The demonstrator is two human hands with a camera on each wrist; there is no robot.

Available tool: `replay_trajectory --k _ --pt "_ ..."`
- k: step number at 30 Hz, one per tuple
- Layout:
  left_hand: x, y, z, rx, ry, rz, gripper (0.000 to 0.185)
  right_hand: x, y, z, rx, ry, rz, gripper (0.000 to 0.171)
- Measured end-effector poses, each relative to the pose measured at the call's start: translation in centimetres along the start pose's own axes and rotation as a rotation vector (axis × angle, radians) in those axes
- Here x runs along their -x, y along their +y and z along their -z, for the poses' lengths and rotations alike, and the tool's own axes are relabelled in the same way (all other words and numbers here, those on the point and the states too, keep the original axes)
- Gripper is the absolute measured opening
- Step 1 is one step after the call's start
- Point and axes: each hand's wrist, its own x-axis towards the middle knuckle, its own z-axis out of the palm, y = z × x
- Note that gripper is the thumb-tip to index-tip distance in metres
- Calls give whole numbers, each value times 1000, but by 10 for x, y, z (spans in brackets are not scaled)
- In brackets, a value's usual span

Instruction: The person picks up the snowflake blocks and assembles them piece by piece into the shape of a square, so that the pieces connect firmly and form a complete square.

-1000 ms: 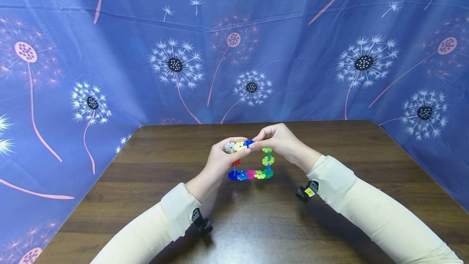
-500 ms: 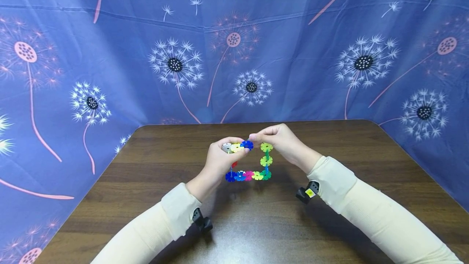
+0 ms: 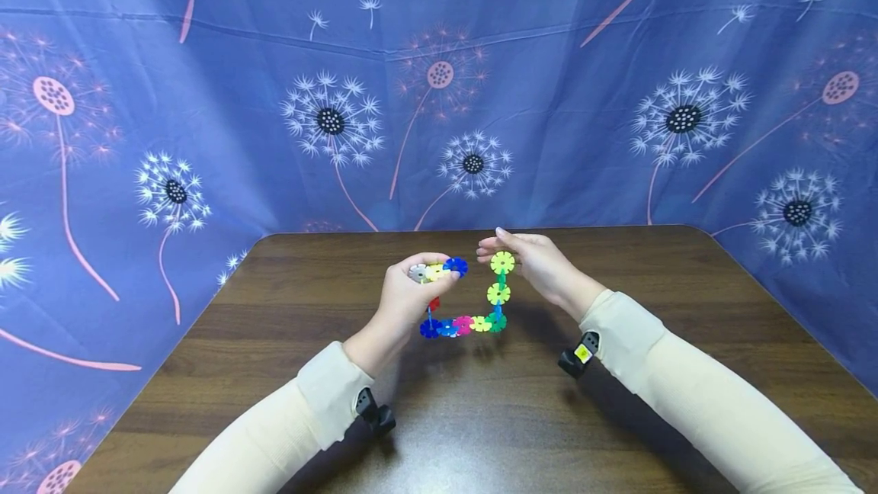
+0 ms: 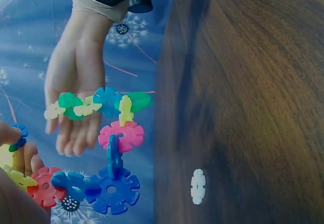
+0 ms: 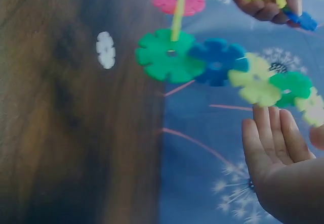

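A U-shaped chain of interlocked plastic flower discs hangs above the table, its pink disc in the bottom row. My left hand pinches the chain's upper left part, thumb in front, by the yellow disc and the blue end disc. White and red discs show partly behind that hand. At the right, the column tops out in a yellow-green end disc, apart from the blue end disc. My right hand is just behind and right of this column, fingers stretched; the right wrist view shows its open palm.
Brown wooden table below the hands. A white disc lies on it beneath the chain, seen in both wrist views. Behind the table hangs a blue dandelion-print cloth. Each sleeve carries a black wrist camera.
My right hand has let go at the blue end disc, drawn right and straightened its fingers. My left hand has shifted slightly left with the chain, and the top gap is wider.
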Motion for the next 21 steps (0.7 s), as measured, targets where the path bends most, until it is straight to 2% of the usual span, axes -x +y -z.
replay_trajectory --k 5,11,15,21 --pt "0 2 0 31 -1 -8 23 -7 18 2 -11 5 -62 36" --pt "-1 3 2 51 0 -23 24 -9 45 -8 72 -54 -124 35" --pt "-1 4 3 54 -8 -26 24 -7 55 -17 97 -63 -142 34" --pt "-3 7 6 62 -16 -24 23 -6 64 -29 297 -14 -196 29"
